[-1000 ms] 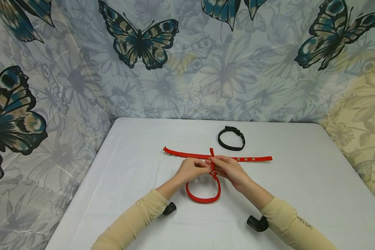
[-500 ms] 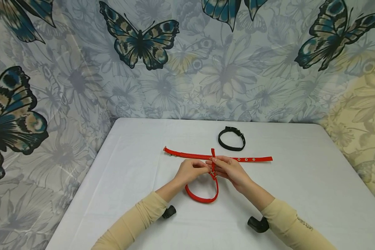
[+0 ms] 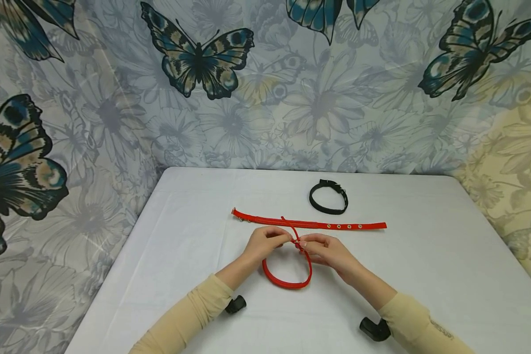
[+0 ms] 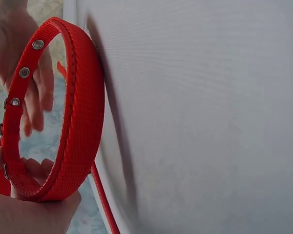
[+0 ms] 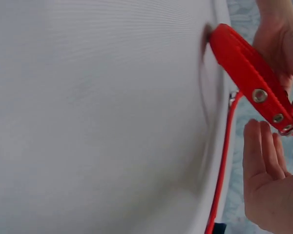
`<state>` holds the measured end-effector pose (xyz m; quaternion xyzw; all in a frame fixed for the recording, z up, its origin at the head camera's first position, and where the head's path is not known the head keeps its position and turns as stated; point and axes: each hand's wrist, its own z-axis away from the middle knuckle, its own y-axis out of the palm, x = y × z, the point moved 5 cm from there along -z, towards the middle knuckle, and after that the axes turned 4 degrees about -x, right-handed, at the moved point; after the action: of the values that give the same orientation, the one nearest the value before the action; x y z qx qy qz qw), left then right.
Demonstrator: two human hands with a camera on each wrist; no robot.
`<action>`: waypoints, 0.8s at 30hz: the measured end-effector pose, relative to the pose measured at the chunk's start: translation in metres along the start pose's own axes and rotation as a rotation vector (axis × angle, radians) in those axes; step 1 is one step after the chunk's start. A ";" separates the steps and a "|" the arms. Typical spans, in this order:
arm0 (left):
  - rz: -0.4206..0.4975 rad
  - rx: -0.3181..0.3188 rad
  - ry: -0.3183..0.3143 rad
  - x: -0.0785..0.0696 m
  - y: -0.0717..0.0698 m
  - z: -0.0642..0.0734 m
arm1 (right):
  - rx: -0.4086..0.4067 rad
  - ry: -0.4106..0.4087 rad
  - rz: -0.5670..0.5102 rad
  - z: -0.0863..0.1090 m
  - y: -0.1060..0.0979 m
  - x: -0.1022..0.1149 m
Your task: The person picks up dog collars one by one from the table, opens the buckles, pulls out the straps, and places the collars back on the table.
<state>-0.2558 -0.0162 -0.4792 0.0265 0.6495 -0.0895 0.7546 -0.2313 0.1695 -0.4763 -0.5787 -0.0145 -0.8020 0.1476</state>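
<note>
A red collar (image 3: pixel 287 285) with metal eyelets is buckled into a loop, raised a little off the table. My left hand (image 3: pixel 264 244) pinches it by the buckle; the thumb and fingers of that hand (image 4: pixel 34 214) grip the band in the left wrist view. Beside the buckle, my right hand (image 3: pixel 332 253) has its fingers extended; in the right wrist view this hand (image 5: pixel 268 195) lies just off the collar (image 5: pixel 244 63) with nothing in its grasp. The loose strap end points away, toward a second red collar (image 3: pixel 309 225) lying flat and unbuckled.
Farther back on the white table (image 3: pixel 194 196) lies a black collar (image 3: pixel 329 212), buckled into a ring. Dark wrist-worn devices show under both forearms, one left (image 3: pixel 236 305) and one right (image 3: pixel 375 329). Butterfly-patterned cloth (image 3: pixel 265 123) hangs behind the table.
My right hand has let go of the strap end and moved down and right. The freed strap end now tilts left instead of standing straight. My left hand keeps its pinch near the buckle.
</note>
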 end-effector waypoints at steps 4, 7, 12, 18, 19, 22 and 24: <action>0.117 -0.014 -0.041 0.005 -0.003 0.000 | 0.053 -0.005 0.006 0.003 0.002 -0.009; 0.154 -0.020 -0.052 0.008 -0.004 -0.001 | 0.043 -0.015 0.012 0.002 0.002 -0.012; 0.203 -0.017 -0.071 0.011 -0.005 0.000 | -0.014 -0.015 0.009 -0.003 0.003 -0.010; 0.180 0.020 -0.099 0.010 -0.010 0.002 | -0.062 -0.005 -0.033 -0.004 0.001 -0.007; 0.161 0.029 -0.103 0.011 -0.011 0.002 | -0.062 -0.006 -0.039 -0.004 0.001 -0.007; 0.118 0.057 -0.121 0.013 -0.015 0.002 | -0.060 -0.006 -0.056 -0.003 0.001 -0.006; 0.100 0.079 -0.134 0.015 -0.017 0.001 | -0.056 -0.004 -0.064 -0.002 0.001 -0.005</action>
<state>-0.2551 -0.0342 -0.4925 0.0826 0.5913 -0.0789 0.7983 -0.2317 0.1695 -0.4815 -0.5835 -0.0108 -0.8052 0.1053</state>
